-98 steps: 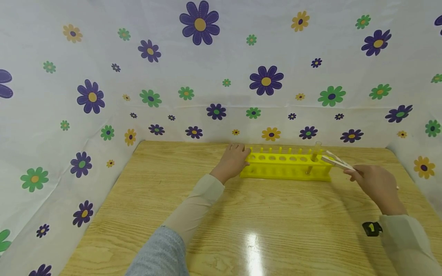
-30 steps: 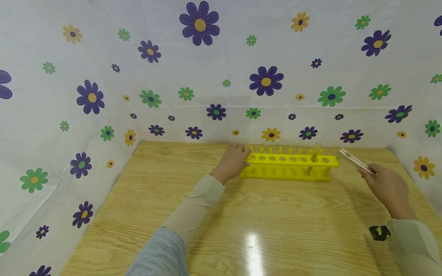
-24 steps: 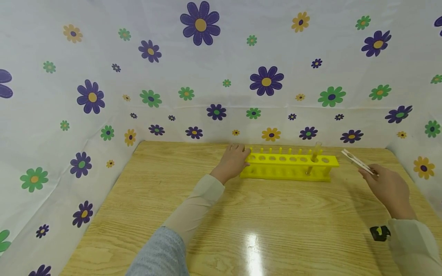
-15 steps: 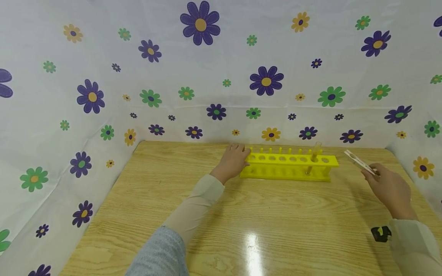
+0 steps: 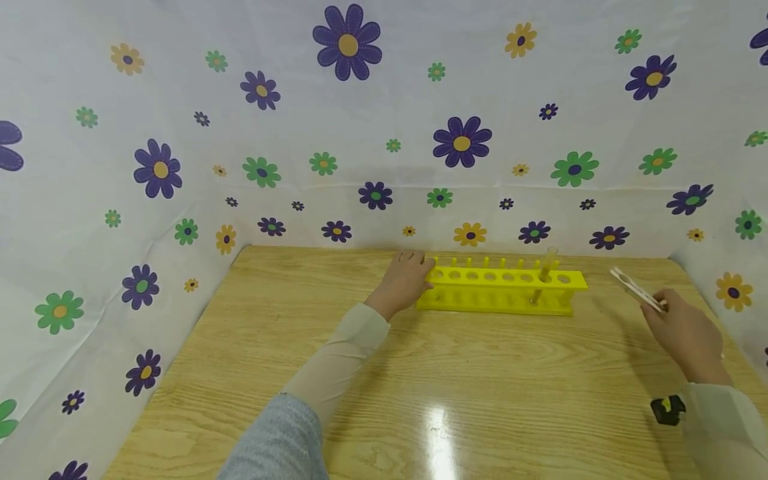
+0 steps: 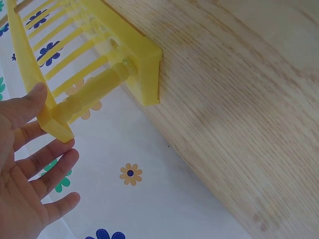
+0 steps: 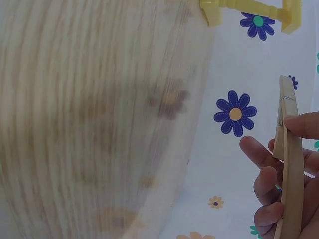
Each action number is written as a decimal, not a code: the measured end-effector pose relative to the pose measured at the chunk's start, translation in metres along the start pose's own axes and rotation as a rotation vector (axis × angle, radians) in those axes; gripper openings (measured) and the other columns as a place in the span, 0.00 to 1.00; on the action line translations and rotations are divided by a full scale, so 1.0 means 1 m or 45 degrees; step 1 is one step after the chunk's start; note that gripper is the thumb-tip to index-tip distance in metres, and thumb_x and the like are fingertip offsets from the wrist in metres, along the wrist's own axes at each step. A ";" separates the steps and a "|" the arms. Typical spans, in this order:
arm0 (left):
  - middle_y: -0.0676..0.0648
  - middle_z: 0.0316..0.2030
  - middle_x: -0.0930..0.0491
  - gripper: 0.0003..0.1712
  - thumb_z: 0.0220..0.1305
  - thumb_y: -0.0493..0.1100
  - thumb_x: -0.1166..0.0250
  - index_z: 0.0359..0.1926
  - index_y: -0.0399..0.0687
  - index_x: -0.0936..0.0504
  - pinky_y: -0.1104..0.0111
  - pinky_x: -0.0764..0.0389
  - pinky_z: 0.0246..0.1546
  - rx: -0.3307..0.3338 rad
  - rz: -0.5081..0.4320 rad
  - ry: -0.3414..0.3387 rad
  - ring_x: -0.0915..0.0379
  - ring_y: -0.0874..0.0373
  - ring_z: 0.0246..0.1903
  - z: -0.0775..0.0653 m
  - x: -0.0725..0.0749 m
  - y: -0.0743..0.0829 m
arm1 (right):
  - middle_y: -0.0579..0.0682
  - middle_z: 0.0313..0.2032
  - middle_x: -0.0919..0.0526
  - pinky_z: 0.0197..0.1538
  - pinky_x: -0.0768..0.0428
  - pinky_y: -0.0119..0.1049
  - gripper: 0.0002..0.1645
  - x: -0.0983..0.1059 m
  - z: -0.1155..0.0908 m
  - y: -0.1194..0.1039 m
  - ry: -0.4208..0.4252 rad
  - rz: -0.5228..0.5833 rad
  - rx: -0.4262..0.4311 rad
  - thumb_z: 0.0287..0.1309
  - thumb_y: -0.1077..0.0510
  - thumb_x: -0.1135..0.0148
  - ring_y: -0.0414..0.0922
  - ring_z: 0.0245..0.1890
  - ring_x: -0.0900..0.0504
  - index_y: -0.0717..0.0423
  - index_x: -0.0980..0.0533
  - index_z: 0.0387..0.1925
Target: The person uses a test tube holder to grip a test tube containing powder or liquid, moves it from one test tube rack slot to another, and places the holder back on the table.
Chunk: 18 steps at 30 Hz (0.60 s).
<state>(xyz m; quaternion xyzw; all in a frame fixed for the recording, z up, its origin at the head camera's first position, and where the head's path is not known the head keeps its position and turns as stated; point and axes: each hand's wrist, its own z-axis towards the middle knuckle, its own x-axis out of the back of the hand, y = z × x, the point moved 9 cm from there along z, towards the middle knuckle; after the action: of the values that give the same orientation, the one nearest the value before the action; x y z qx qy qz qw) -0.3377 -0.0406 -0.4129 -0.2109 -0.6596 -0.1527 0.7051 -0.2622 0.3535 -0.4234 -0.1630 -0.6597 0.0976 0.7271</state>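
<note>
A yellow test tube rack (image 5: 504,284) stands near the back of the table, with one glass test tube (image 5: 545,274) upright in a hole near its right end. My left hand (image 5: 403,280) grips the rack's left end. In the left wrist view, the thumb and fingertips pinch the end of the rack's top plate (image 6: 65,130). To the right of the rack, my right hand (image 5: 687,337) holds a wooden test tube holder (image 5: 636,289), its tips together and pointing up and left. The right wrist view shows the thumb and curled fingers around the wooden holder (image 7: 294,174), with nothing between its prongs.
The wood-grain table (image 5: 336,400) ends at a white cloth (image 5: 384,93) printed with flowers, which rises behind and at both sides. A small black item with a yellow mark (image 5: 668,409) is beside the right sleeve cuff.
The test tube holder's spread prongs were at the rack's right end beside the test tube. They have come together, and my right hand has moved right, away from the rack. My left hand stays put.
</note>
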 end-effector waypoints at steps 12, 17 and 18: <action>0.47 0.50 0.28 0.22 0.65 0.55 0.42 0.56 0.51 0.29 0.56 0.37 0.65 -0.010 -0.010 0.028 0.33 0.50 0.56 -0.001 0.000 0.000 | 0.65 0.29 0.22 0.19 0.36 0.37 0.24 -0.012 -0.001 0.025 -0.134 -0.037 -0.123 0.65 0.51 0.50 0.47 0.19 0.30 0.72 0.32 0.44; 0.47 0.50 0.28 0.22 0.64 0.54 0.41 0.55 0.52 0.29 0.56 0.36 0.64 -0.006 -0.016 0.034 0.32 0.50 0.56 0.000 0.000 -0.001 | 0.69 0.33 0.21 0.20 0.32 0.40 0.24 -0.013 -0.004 0.034 -0.155 -0.061 -0.144 0.65 0.51 0.50 0.50 0.22 0.26 0.73 0.31 0.44; 0.47 0.50 0.28 0.22 0.64 0.54 0.41 0.56 0.52 0.29 0.56 0.36 0.64 -0.004 -0.015 0.033 0.33 0.50 0.56 0.000 0.000 -0.001 | 0.69 0.34 0.21 0.20 0.31 0.40 0.24 -0.013 -0.004 0.035 -0.155 -0.060 -0.150 0.64 0.51 0.50 0.50 0.22 0.25 0.73 0.31 0.44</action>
<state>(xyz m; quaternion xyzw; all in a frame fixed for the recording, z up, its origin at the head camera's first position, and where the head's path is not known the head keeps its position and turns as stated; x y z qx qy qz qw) -0.3381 -0.0414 -0.4133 -0.2062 -0.6514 -0.1607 0.7122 -0.2570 0.3812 -0.4492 -0.1836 -0.7109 0.0513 0.6769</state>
